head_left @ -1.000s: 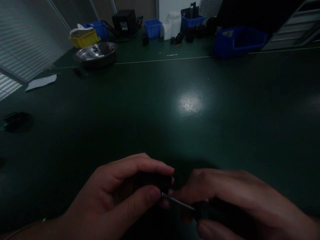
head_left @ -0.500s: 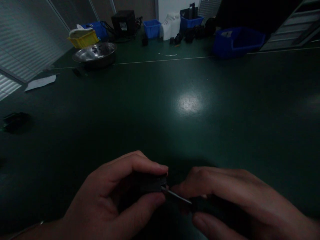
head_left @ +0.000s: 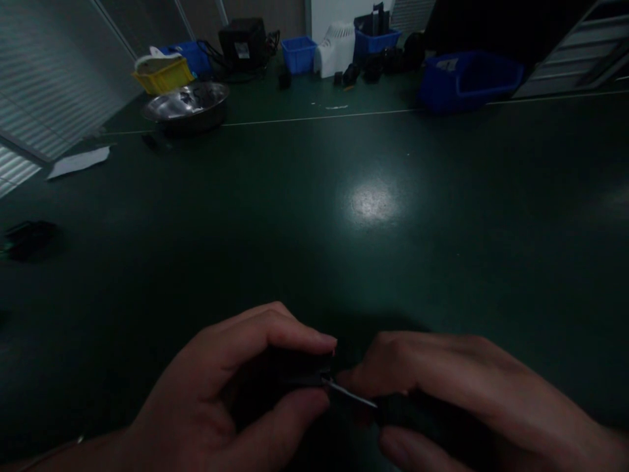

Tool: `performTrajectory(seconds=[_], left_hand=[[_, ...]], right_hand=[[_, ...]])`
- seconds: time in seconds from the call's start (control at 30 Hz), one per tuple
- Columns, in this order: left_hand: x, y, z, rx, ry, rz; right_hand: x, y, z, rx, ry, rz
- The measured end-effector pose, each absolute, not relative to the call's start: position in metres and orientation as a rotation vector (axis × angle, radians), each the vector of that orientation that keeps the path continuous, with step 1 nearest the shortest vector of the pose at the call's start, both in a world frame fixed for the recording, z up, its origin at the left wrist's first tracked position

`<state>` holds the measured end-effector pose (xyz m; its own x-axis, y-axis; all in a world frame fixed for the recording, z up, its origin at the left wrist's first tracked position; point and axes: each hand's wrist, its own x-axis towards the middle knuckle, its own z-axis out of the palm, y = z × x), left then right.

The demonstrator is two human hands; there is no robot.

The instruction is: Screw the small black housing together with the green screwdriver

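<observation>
My left hand (head_left: 230, 383) is closed around a small black part (head_left: 303, 378), pinched between thumb and forefinger above the green table. Most of that part is hidden by the hand and the shadow. My right hand (head_left: 457, 377) grips a thin metal-shafted tool (head_left: 352, 395) with a dark handle; its exact kind does not show. The metal tip meets the right end of the black part, slanting up and to the left. The right forefinger lies behind the shaft, with the thumb below the handle.
At the back left stand a metal bowl (head_left: 189, 111) and a yellow basket (head_left: 164, 75). Farther right are a black box (head_left: 243, 42), a small blue basket (head_left: 299, 56), a white plastic object (head_left: 337, 51) and a blue bin (head_left: 466, 82). A dark object (head_left: 30, 237) lies at left.
Both hands have shifted slightly down in the picture, the left also a little to the right. The metal tip stays at the black part's end.
</observation>
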<state>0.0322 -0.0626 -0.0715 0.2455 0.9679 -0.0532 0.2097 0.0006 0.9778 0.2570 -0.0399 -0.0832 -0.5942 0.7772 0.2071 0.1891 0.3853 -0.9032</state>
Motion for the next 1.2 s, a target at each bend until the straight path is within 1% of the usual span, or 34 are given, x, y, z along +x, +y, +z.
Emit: performTrajectory(seconds=[0.17,0.4,0.6,0.73,0.87,1.0,1.2], left_hand=[[0.028,-0.06,-0.074,1.55,1.063,0.859],[0.028,-0.056,-0.067,1.371,1.087,0.795],[0.02,-0.051,-0.07,1.372,0.939,0.711],[0.02,-0.05,-0.069,1.29,0.895,0.657],[0.023,-0.053,-0.067,1.066,0.907,0.681],[0.024,-0.056,-0.068,0.905,0.909,0.671],[0.022,-0.053,-0.069,0.815,0.829,0.677]], right_hand=[[0.259,-0.037,-0.085,-0.795,-2.031,1.203],[0.259,-0.03,-0.079,-0.758,-2.018,1.341],[0.265,-0.027,-0.066,-0.73,-2.052,1.592],[0.266,-0.025,-0.064,-0.703,-2.044,1.619],[0.264,-0.025,-0.07,-0.634,-1.968,1.672],[0.262,-0.027,-0.073,-0.596,-1.935,1.626],[0.259,-0.03,-0.072,-0.629,-1.902,1.606]])
